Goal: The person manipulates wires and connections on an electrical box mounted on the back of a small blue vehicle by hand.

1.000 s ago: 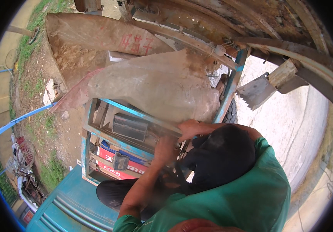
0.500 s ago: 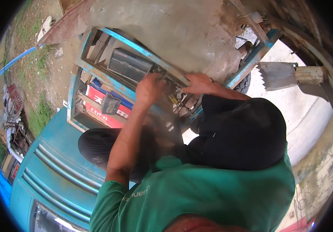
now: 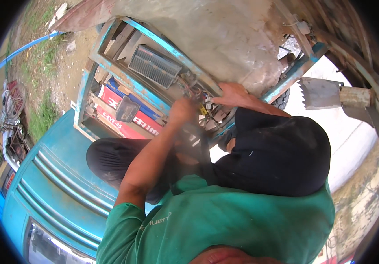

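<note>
My left hand (image 3: 182, 112), smeared by motion, is closed low over the near side of a tangle of wires (image 3: 192, 91); whatever its fingers hold is hidden. Across from it, my right hand (image 3: 233, 94) grips the right end of a blue metal frame bar (image 3: 171, 50), thumb on the near side and fingers beyond. A yellow piece (image 3: 203, 109) and small connectors lie among the wires between both hands. Left of the wiring, inside the frame, sits a grey finned metal box (image 3: 154, 66). A red and blue battery (image 3: 143, 122) fills the nearer bay, with a dark square block (image 3: 127, 109) on it.
My knees in black trousers (image 3: 273, 152) flank the work. A teal ribbed vehicle panel (image 3: 61, 171) spreads at lower left. Worn sheeting (image 3: 198, 31) covers the far side. At right a jagged metal piece (image 3: 320, 93) juts out. A bicycle wheel (image 3: 16, 97) stands at far left.
My left hand has moved right and toward me, leaving more of the wires in sight. The right hand keeps its place on the bar. The whole view has shifted slightly.
</note>
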Available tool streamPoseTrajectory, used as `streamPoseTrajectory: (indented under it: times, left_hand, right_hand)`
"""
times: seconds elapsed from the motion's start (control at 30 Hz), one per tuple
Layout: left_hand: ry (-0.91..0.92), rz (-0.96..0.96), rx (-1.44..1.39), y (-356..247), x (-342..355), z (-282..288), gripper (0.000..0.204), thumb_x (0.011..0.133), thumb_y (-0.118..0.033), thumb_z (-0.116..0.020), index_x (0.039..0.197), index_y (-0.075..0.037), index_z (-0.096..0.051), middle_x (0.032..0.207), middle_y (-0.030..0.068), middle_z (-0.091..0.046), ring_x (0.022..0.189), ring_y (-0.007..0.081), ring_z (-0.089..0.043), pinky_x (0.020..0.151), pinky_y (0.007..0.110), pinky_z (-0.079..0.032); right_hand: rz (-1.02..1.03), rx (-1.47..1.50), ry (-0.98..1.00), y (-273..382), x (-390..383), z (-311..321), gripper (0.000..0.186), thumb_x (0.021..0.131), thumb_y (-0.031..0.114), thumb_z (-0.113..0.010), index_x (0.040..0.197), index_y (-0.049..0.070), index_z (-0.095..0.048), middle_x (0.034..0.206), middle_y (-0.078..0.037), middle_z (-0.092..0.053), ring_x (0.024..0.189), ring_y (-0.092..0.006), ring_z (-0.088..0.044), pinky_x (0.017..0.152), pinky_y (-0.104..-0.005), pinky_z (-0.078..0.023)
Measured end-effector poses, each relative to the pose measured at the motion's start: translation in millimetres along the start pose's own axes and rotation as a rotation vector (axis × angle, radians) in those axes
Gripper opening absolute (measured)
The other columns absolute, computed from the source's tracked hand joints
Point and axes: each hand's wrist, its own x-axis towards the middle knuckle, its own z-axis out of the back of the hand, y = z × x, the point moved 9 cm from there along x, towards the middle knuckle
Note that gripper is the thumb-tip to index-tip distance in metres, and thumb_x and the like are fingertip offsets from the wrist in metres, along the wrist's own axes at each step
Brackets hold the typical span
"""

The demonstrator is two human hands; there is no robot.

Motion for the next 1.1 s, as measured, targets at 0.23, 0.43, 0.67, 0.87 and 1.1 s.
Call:
streamPoseTrajectory:
  times: [0.23, 0.43, 0.67, 0.87, 1.1]
  left_hand:
    - [-0.022, 0.125, -0.325, 11.8, -3.7, -3.8, 0.031, 0.093, -0.031, -0.067, 0.108, -0.006, -0.077, 0.095, 0.0207, -0.076, 0.091, 0.0371, -0.074, 0.086, 0.048, -0.056]
    - [-0.012, 0.092, -0.202, 9.5, 15.6, -11.3, 0.032, 0.094, -0.030, -0.065, 0.108, -0.004, -0.076, 0.107, 0.0251, -0.073, 0.102, 0.0425, -0.071, 0.092, 0.049, -0.056]
    - [0.008, 0.011, -0.102, 9.0, 4.1, 6.2, 0.032, 0.091, -0.031, -0.067, 0.105, -0.005, -0.076, 0.104, 0.0241, -0.074, 0.100, 0.0427, -0.071, 0.091, 0.050, -0.056]
    - [0.113, -0.067, 0.153, 14.6, -19.8, 98.2, 0.034, 0.090, -0.037, -0.070, 0.108, -0.010, -0.077, 0.102, 0.0216, -0.074, 0.098, 0.0385, -0.072, 0.088, 0.048, -0.057]
    - [0.089, 0.111, 0.434, 186.6, -44.8, 241.9, 0.044, 0.087, -0.036, -0.077, 0.116, -0.003, -0.074, 0.105, 0.0198, -0.076, 0.102, 0.0321, -0.074, 0.091, 0.041, -0.057]
  right_hand:
    - [-0.028, -0.002, 0.042, 2.7, 4.3, -4.5, 0.071, 0.082, 0.060, -0.070, 0.123, 0.001, -0.069, 0.107, -0.025, -0.074, 0.104, -0.0415, -0.071, 0.092, -0.0512, -0.056]
    - [-0.019, -0.018, 0.009, -1.9, 5.0, -3.5, 0.068, 0.083, 0.060, -0.069, 0.119, 0.003, -0.070, 0.106, -0.024, -0.074, 0.103, -0.0421, -0.071, 0.090, -0.0517, -0.056]
    - [0.014, 0.003, 0.035, 4.7, 4.2, -3.6, 0.071, 0.083, 0.060, -0.072, 0.121, 0.001, -0.068, 0.107, -0.025, -0.073, 0.103, -0.0433, -0.070, 0.090, -0.0519, -0.056]
    - [-0.039, -0.026, 0.040, -8.9, 7.7, -10.4, 0.072, 0.082, 0.060, -0.074, 0.121, -0.001, -0.067, 0.111, -0.024, -0.073, 0.105, -0.0439, -0.069, 0.090, -0.0520, -0.055]
    - [0.065, 0.130, -0.007, -10.2, -4.4, -2.4, 0.072, 0.081, 0.053, -0.079, 0.127, -0.001, -0.066, 0.117, -0.025, -0.071, 0.111, -0.0437, -0.067, 0.095, -0.0499, -0.053]
